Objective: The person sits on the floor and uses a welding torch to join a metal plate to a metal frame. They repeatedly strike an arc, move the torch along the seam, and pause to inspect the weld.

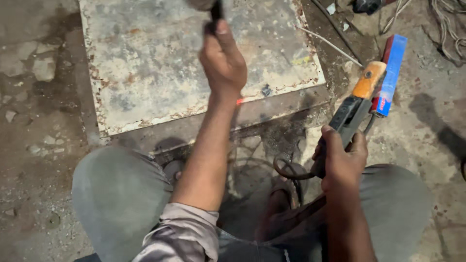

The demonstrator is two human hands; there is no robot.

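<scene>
head view | left hand (222, 60) clenched on dark hammer handle (215, 10), raised above rusty pale metal plate (194, 58) | right hand (342, 162) gripping orange-and-black welding electrode holder (357, 104), held aside | judgement: strike squarely at glowing red spot (239, 101), holder kept clear

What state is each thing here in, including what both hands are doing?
Left hand: raised over the plate, closed on a dark tool handle.
Dark tool handle: gripped, its head cut off by the frame edge.
Right hand: closed on the electrode holder.
Electrode holder: held, pointing away; whether its clamp holds a rod is unclear.
Metal plate: lying flat, rusty edged, a red glowing spot at its near edge.
Blue box: lying on the floor.
</scene>
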